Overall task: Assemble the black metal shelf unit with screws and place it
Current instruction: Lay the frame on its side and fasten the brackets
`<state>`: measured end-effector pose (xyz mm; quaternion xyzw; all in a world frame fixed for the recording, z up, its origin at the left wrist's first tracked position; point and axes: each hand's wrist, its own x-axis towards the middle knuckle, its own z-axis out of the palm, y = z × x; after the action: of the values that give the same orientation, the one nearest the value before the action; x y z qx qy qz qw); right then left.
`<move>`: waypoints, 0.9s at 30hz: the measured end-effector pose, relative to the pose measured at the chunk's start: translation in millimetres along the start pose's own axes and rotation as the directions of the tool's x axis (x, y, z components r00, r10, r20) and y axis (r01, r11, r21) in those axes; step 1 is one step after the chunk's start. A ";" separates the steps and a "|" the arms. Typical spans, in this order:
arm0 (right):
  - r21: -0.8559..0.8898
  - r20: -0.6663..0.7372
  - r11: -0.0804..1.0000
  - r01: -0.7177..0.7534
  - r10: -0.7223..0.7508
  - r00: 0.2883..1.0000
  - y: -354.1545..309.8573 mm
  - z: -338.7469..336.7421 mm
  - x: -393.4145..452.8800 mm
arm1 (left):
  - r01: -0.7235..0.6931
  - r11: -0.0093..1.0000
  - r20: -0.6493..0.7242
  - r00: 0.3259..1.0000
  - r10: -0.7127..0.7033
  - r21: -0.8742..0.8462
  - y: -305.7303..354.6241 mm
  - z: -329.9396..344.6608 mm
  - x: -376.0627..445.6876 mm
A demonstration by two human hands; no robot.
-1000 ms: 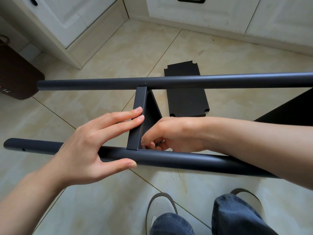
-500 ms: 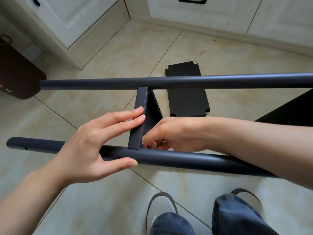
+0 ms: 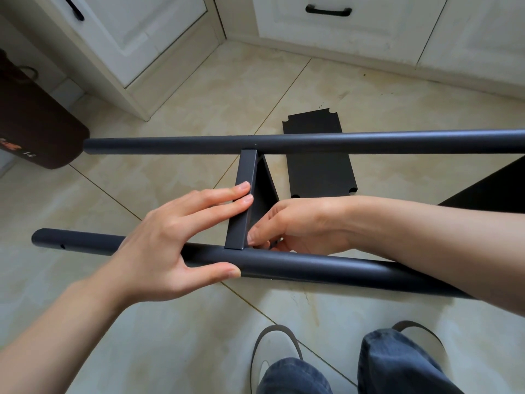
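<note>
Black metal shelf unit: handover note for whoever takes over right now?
Left hand: fingers straight, pressing the black metal shelf panel; thumb on the near black round metal tube.
Right hand: fingers curled, pinching something small at the panel-tube joint; what it is can't be seen.
Panel stands between near tube and far black round metal tube. Spare flat black metal panel lies on the floor.
Left: finish this joint, fit spare panel, place unit.

Two black round tubes (image 3: 312, 142) (image 3: 326, 268), lying parallel; one flat crosspiece (image 3: 245, 206) spanning between them; one loose black panel (image 3: 318, 169) on the floor tiles; two hands, left (image 3: 164, 245) and right (image 3: 298, 226); two slippered feet (image 3: 272, 354) (image 3: 414, 331); two cabinet handles (image 3: 328, 11) (image 3: 75, 9).
</note>
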<state>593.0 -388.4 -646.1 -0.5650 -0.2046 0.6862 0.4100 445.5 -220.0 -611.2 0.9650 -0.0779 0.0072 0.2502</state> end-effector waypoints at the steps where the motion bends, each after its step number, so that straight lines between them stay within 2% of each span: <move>1: -0.009 -0.003 1.000 -0.003 0.003 1.000 -0.2 -0.6 0.0 | -0.004 1.000 -0.003 1.000 0.004 -0.001 0.0 -0.1 0.2; 12: -0.027 -0.014 0.999 0.022 -0.023 1.000 -4.0 2.9 -4.9 | -0.017 1.000 -0.016 1.000 0.017 -0.001 -2.3 2.1 -0.5; 27: -0.026 -0.009 0.999 0.046 -0.046 0.999 -2.7 -1.3 -4.4 | -0.052 0.991 0.015 0.999 0.050 0.125 -0.7 0.4 -0.6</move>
<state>595.2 -390.6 -641.8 -0.5686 -0.2245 0.6713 0.4191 445.0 -219.5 -612.0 0.9765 -0.1036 0.0127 0.1885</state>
